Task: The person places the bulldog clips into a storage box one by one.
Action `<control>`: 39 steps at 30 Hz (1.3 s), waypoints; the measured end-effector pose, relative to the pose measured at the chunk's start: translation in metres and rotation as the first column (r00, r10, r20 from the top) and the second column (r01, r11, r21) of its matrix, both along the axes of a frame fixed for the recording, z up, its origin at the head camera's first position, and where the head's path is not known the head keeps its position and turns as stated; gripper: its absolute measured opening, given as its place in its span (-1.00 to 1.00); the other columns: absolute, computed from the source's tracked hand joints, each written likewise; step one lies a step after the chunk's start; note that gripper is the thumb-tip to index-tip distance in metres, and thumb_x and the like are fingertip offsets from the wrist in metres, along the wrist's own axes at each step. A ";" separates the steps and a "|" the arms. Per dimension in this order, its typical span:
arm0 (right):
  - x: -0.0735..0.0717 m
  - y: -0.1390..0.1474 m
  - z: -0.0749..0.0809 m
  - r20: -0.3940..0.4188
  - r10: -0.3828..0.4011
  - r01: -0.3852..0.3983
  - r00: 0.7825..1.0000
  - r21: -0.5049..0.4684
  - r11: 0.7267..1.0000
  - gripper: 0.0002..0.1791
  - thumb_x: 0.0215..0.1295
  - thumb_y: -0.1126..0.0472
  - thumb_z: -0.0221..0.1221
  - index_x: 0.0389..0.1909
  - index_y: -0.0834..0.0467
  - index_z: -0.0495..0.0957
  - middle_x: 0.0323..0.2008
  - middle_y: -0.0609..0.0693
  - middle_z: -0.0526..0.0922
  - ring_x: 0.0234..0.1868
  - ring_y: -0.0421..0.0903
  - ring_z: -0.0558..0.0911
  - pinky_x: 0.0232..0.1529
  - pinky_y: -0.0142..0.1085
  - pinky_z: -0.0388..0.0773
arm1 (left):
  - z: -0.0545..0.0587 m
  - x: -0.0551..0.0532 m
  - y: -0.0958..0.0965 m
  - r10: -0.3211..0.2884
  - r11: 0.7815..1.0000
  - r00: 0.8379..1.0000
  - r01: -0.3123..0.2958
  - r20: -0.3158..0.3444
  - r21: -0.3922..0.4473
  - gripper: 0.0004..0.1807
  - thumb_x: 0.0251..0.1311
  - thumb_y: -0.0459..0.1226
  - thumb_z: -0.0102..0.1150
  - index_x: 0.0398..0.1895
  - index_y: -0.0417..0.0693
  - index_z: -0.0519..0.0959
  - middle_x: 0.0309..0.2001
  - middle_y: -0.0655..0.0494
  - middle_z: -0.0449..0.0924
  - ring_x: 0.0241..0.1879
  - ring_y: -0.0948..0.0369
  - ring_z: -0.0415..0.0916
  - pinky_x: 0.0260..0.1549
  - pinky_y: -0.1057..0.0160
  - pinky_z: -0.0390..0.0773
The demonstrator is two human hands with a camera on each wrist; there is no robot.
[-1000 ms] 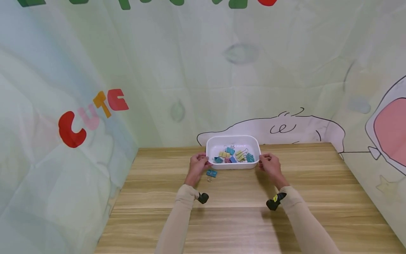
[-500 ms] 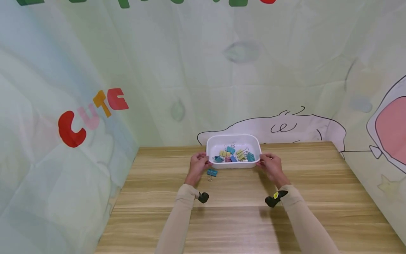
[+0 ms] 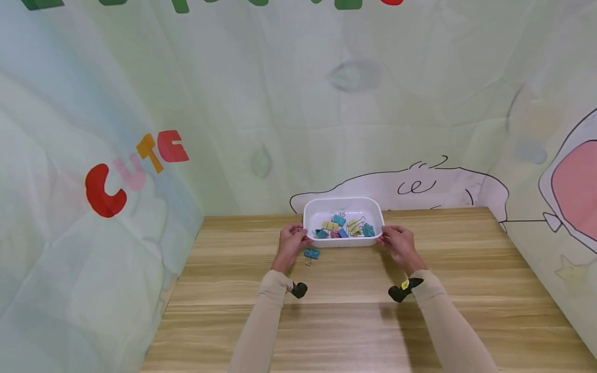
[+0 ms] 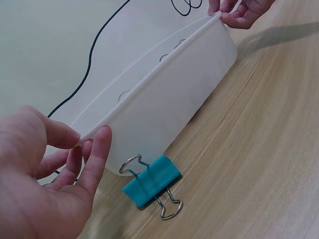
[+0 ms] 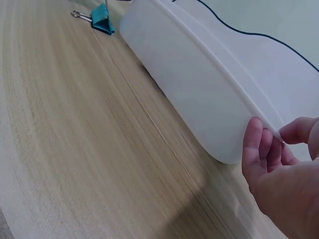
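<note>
A white plastic tray (image 3: 344, 242) sits near the back of the table, with several binder clips (image 3: 339, 226) in teal, yellow, pink and blue inside. My left hand (image 3: 290, 245) pinches its left front corner between thumb and fingers. At the opposite front corner, my right hand (image 3: 400, 247) pinches the rim the same way. One teal binder clip (image 4: 152, 181) lies on the table just in front of the tray, close to the left hand, its wire handles spread apart. The wrist views show the tray's outer wall (image 5: 184, 74); most clips inside are hidden there.
The wooden table (image 3: 340, 331) stretches toward me and to both sides. Right behind the tray hangs a printed cloth backdrop (image 3: 298, 155), which also closes in the left and right sides. A small camera is strapped to each wrist.
Both hands keep their hold on the tray, which stays in nearly the same place. The right wrist has turned very slightly. The loose teal clip has not moved.
</note>
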State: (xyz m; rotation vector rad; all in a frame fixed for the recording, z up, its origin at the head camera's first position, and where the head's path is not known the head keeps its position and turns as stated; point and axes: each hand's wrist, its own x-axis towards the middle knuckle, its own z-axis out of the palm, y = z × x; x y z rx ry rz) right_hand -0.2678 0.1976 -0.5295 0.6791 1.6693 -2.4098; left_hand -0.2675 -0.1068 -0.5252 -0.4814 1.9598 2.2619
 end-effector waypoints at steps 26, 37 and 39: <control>0.002 -0.001 -0.002 0.011 -0.008 0.008 1.000 -0.007 1.000 -0.73 0.55 0.33 0.09 0.16 0.31 0.37 0.17 0.32 0.46 -0.15 -0.06 0.66 -0.09 -0.38 0.75 | -0.013 0.014 -0.013 -0.053 0.961 0.994 0.025 -0.091 -0.276 -0.57 0.48 -0.04 0.20 0.11 -0.24 0.59 -0.12 -0.14 0.58 -0.36 0.15 0.51 -0.40 0.29 0.67; -0.002 0.001 0.000 0.030 0.004 -0.003 1.000 -0.026 1.000 -0.61 0.57 0.31 0.08 0.30 0.30 0.31 0.34 0.32 0.37 0.03 -0.01 0.61 0.03 -0.36 0.72 | -0.010 0.039 -0.007 -0.298 0.614 0.946 0.085 -0.131 -0.784 -0.45 0.38 0.10 0.22 0.14 -0.15 0.59 0.11 -0.08 0.54 0.12 -0.06 0.50 0.14 -0.13 0.59; -0.002 0.001 0.001 0.025 0.003 -0.002 1.000 -0.024 1.000 -0.64 0.56 0.31 0.08 0.27 0.29 0.32 0.33 0.33 0.37 -0.01 -0.02 0.63 -0.01 -0.36 0.73 | -0.010 0.043 -0.004 -0.321 0.537 0.942 0.095 -0.099 -0.838 -0.42 0.34 0.12 0.25 0.19 -0.12 0.57 0.13 -0.06 0.53 0.11 -0.05 0.51 0.11 -0.13 0.62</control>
